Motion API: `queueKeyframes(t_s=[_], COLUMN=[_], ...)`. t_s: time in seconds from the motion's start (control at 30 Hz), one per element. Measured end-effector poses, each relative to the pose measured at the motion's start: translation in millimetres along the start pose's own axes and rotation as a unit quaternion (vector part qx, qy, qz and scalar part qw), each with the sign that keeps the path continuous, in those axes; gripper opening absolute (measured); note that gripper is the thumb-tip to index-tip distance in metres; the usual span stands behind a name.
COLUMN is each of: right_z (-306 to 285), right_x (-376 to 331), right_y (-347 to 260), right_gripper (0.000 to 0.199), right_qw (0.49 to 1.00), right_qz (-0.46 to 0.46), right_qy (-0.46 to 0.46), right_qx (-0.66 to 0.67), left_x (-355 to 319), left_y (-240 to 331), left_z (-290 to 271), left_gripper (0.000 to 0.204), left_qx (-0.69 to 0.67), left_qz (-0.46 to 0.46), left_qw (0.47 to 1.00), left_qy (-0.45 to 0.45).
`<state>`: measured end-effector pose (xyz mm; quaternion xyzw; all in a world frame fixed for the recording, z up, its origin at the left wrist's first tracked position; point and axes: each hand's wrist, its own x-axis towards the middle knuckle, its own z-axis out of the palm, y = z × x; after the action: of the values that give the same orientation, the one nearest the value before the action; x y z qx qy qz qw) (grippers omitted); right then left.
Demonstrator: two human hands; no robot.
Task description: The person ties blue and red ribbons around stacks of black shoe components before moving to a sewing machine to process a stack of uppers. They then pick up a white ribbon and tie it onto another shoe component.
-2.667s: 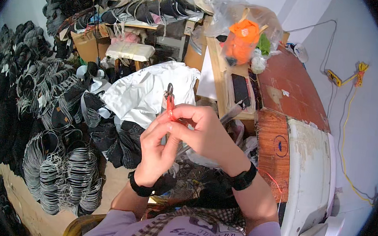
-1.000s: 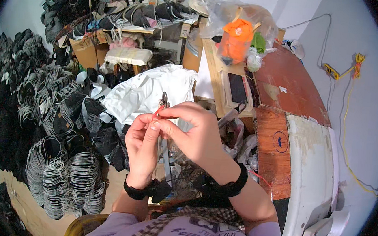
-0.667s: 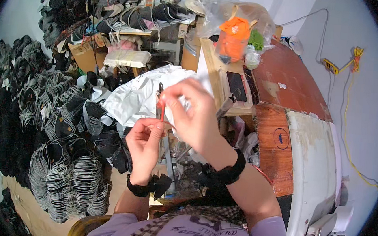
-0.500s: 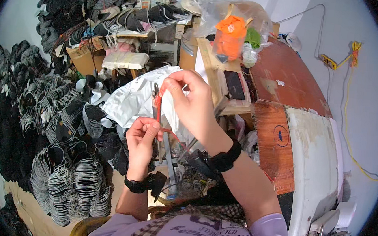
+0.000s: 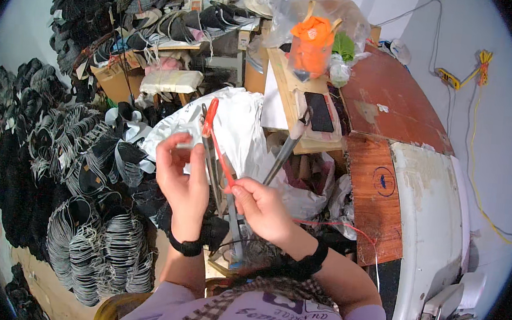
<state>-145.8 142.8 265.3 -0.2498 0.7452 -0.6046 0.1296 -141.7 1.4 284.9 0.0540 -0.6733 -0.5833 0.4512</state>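
Observation:
In front of me stand thin metal arms. A red strip (image 5: 209, 119) is draped over the top of the left metal arm (image 5: 213, 174); whether it is yarn or band I cannot tell. My right hand (image 5: 266, 213) pinches the strip's lower part, holding it taut down from that top. Just left of the arm, my left hand (image 5: 182, 181) is raised with fingers apart and nothing in them. A second metal arm (image 5: 284, 153) leans up to the right, apart from both hands. White plastic sheeting (image 5: 241, 119) lies behind.
Bundles of grey and black yarn (image 5: 102, 250) crowd the left side. A brown board (image 5: 389, 104) and a white panel (image 5: 425, 205) flank me on the right. A phone (image 5: 318, 112) and an orange bag (image 5: 311, 46) rest at the back. A red cord (image 5: 347, 226) runs at lower right.
My right hand has come down from the arm's top to lower right, drawing the red strip with it. My left hand has let go and risen to the left, fingers opening.

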Motion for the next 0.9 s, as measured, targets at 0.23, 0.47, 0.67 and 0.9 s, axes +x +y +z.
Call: queueKeyframes(t_s=[0.23,0.47,0.67,0.9], right_z=[6.1,5.7,5.3,5.3], right_x=[-5.3,-5.1,-4.2,-12.3], right_y=[3.0,7.7,10.5,39.9], right_gripper=[0.015,0.015,0.015,0.015], right_qw=[0.994,0.994,0.994,0.998], right_qz=[-0.091,-0.093,-0.099,-0.049], right_qy=[0.022,0.018,0.024,0.009], right_qx=[-0.052,-0.055,-0.044,-0.026], left_x=[9.2,8.2,-6.0,-34.0], left_y=[-6.2,-6.6,-14.5,27.8], left_z=[12.6,3.8,-0.1,-0.3], left_gripper=[0.021,0.011,0.009,0.038], left_qx=[0.150,0.186,-0.017,-0.058], left_qz=[0.170,0.280,0.101,0.311], left_qw=[0.974,0.942,0.995,0.941], left_qy=[0.022,0.024,0.014,-0.118])
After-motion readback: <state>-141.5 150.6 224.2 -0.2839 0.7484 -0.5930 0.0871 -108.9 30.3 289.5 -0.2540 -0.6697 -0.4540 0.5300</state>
